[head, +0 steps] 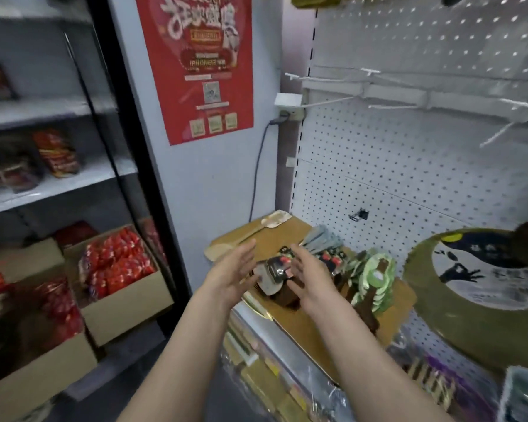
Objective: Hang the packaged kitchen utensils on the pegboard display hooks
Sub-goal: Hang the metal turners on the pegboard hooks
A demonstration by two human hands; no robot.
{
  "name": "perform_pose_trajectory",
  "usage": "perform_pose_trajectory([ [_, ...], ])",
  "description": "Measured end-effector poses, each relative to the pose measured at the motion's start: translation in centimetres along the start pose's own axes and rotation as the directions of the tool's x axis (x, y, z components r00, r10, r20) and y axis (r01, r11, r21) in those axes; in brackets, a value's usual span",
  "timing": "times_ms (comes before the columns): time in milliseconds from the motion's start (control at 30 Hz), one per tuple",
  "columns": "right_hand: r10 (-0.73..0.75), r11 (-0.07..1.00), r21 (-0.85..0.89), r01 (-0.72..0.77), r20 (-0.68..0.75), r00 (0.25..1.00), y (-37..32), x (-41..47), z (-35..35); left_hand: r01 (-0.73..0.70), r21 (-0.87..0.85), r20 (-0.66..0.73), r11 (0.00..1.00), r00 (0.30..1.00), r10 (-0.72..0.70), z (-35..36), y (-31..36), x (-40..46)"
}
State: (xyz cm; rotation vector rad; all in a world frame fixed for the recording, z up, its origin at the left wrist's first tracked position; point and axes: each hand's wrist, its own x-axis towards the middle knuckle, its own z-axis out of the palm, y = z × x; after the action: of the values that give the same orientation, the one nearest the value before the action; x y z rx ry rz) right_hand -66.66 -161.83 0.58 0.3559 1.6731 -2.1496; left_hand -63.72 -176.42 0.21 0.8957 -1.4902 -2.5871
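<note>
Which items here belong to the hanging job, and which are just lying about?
Job: packaged utensils, green-carded packs, pegboard, hooks, left hand, right hand.

Lying about: red poster, snack boxes, wall socket, round printed pack.

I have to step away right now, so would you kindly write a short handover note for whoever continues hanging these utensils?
Left hand: open, fingers spread, holding nothing, just left of the utensil pile.
Right hand: open, empty, just right of the same dark pack; whether it touches is unclear from the blur.
Packaged utensils: lying in heaps on the brown shelf, including green-and-white packs and a wooden spatula at the back.
Pegboard: white hooks in view carry nothing.
Done: nothing hung on the hooks seen.
Left: pick up each pack and hang it.
</note>
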Motion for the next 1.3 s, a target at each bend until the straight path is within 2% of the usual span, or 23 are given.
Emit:
perform_pose_trajectory([
  [133,0.043,0.999,-0.032,-0.043,-0.017,0.999,-1.3,5.7,2.9,-0.027,0.040,-0.012,0.999,1.000,0.027,-0.8,2.9,5.9],
  [400,0.132,0.991,-0.004,-0.132,-0.072,0.989,-0.4,14.6,7.3,0.071,0.143,-0.012,0.987,0.997,-0.070,-2.4,6.2,18.0],
  [633,0.179,0.984,0.044,-0.173,-0.265,0.947,-0.7,22.6,9.7,0.196,0.332,0.119,0.922,0.962,-0.247,-1.6,8.0,30.3],
  [767,0.210,0.978,0.088,-0.191,-0.332,0.920,-0.9,25.4,12.0,0.261,0.410,0.220,0.874,0.902,-0.372,-1.7,8.8,35.3],
  [967,0.284,0.958,0.157,-0.241,-0.377,0.882,0.7,30.6,14.4,0.293,0.478,0.254,0.828,0.857,-0.449,-2.2,8.1,39.8],
  [1167,0.370,0.927,0.213,-0.310,-0.366,0.854,3.3,33.6,16.6,0.260,0.531,0.202,0.806,0.885,-0.419,-2.7,7.3,41.8],
  [1300,0.371,0.926,0.212,-0.313,-0.360,0.856,4.1,35.4,17.3,0.251,0.563,0.219,0.787,0.873,-0.435,-3.0,7.1,42.7],
])
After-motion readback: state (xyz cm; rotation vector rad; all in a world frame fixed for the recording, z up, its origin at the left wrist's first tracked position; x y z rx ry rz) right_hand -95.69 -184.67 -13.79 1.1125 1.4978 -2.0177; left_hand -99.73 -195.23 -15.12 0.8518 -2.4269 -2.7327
